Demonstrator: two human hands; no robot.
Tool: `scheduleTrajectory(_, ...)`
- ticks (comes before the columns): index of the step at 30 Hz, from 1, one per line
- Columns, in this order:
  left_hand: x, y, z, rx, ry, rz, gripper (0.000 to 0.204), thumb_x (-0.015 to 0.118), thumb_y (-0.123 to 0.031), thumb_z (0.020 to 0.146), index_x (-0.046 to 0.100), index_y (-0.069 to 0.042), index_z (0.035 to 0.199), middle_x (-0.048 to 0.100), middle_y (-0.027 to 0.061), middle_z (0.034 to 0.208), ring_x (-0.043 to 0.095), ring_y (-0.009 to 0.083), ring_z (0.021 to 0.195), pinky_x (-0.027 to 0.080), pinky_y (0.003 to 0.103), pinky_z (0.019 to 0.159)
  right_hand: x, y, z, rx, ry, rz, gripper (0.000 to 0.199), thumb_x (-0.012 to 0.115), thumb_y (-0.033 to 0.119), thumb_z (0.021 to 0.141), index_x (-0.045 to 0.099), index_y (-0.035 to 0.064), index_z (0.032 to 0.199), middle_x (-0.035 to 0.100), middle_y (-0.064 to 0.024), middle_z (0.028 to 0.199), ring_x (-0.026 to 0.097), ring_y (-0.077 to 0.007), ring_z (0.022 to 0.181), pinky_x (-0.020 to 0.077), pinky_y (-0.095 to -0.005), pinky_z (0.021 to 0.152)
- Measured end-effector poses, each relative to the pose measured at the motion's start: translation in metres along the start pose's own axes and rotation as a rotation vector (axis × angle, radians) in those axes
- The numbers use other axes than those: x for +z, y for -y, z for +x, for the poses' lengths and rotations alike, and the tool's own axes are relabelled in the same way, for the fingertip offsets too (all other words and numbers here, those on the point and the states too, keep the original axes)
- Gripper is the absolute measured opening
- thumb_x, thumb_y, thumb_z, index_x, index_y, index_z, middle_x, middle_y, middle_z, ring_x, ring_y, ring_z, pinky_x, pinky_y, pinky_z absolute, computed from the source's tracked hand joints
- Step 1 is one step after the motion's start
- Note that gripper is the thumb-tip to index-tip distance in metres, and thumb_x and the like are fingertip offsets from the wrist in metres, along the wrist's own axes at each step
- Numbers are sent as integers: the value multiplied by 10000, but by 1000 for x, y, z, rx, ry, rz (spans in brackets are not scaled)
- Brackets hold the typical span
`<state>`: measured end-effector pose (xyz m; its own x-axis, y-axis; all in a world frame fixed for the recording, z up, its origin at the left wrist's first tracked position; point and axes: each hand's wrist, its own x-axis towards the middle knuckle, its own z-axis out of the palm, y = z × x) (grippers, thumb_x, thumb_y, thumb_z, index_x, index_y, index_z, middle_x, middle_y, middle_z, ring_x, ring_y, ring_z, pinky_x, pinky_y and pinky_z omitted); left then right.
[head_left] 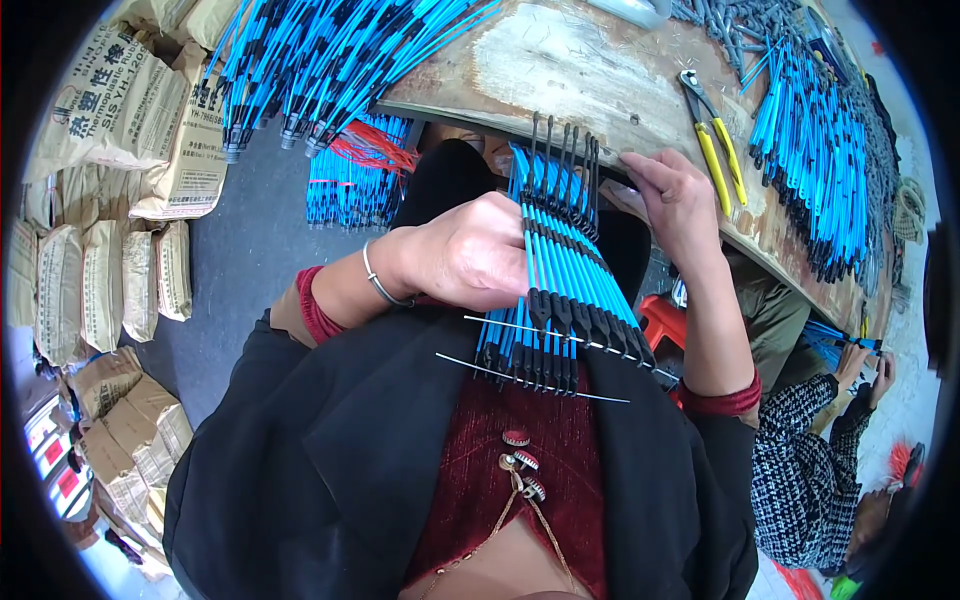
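My left hand (480,250) is closed around the left side of a fanned row of thin blue rods (575,255) with black end pieces. The row hangs in front of my chest. Two thin metal wires (530,392) run crosswise at the near end, the upper one apparently threaded through the black eyelets. Slim black tips (550,140) stick up at the far end. Just right of those tips, my right hand (680,200) is raised by the table edge, thumb and fingers pinched together. What lies in that pinch is too small to make out.
Yellow-handled pliers (715,145) lie on the worn wooden table (560,70). Heaps of blue rods fill its right side (820,160) and upper left (320,65). Paper sacks (100,290) stand at left. A red stool (663,322) and a co-worker's patterned sleeve (800,430) are at right.
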<state>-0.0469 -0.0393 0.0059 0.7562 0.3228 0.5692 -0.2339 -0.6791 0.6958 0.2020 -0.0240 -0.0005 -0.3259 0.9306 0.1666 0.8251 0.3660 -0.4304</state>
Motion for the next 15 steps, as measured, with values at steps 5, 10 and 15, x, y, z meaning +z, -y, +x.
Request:
scheduleTrajectory(5,2,0,-1,39,-63,35,255,615,-176,770,651,-3,953,657,152,968,645,300,905,517,390,806,0,-5,9,-35,17,36,164,601,72,810,666,59,960,554,-114,721,573,-261,676,444,-328,625)
scheduleTrajectory(10,-1,2,-4,-10,-70,59,248,627,-161,758,653,-2,946,659,150,959,651,298,880,519,388,798,0,-5,14,-40,23,37,168,598,69,811,663,52,965,561,-115,731,577,-265,684,449,-328,636)
scheduleTrajectory(15,4,16,-13,-4,-134,-47,351,607,-215,763,587,-3,1042,597,161,1038,597,329,864,476,372,764,2,-1,19,-34,66,-6,173,597,69,811,659,50,972,568,-118,744,580,-267,693,451,-331,641)
